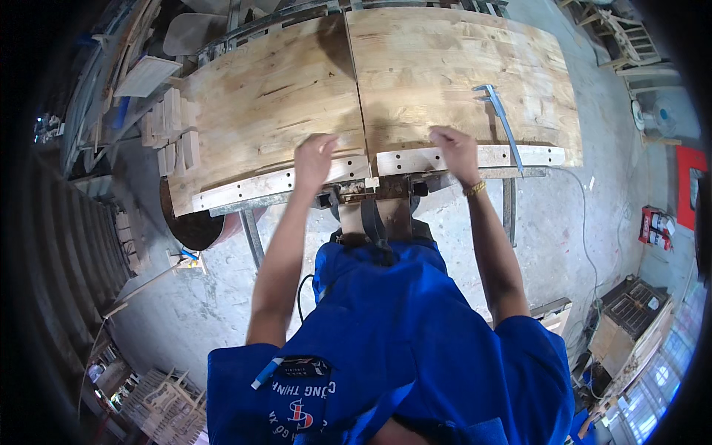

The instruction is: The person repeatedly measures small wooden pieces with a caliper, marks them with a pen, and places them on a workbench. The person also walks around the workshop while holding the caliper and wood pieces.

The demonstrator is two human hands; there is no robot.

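Two pale wooden strips with dark drilled holes lie end to end along the table's near edge, a small gap between them. Over the left strip [256,187] is my left hand [314,158], its fingers loosely bent and a little apart, nothing visible in them. My right hand [455,151] hovers at the right strip [419,159], fingers half curled and slightly blurred, also without a visible object. A yellowish bracelet circles that wrist. To its right, a caliper [500,119] lies on the wooden tabletop [415,59], its long end reaching across the right strip.
Small wooden blocks [174,122] are stacked at the table's left edge. Metal table legs [509,211] stand on the grey floor, and a cable [586,230] runs down on the right. A wooden box with a dark top [630,315] stands at lower right.
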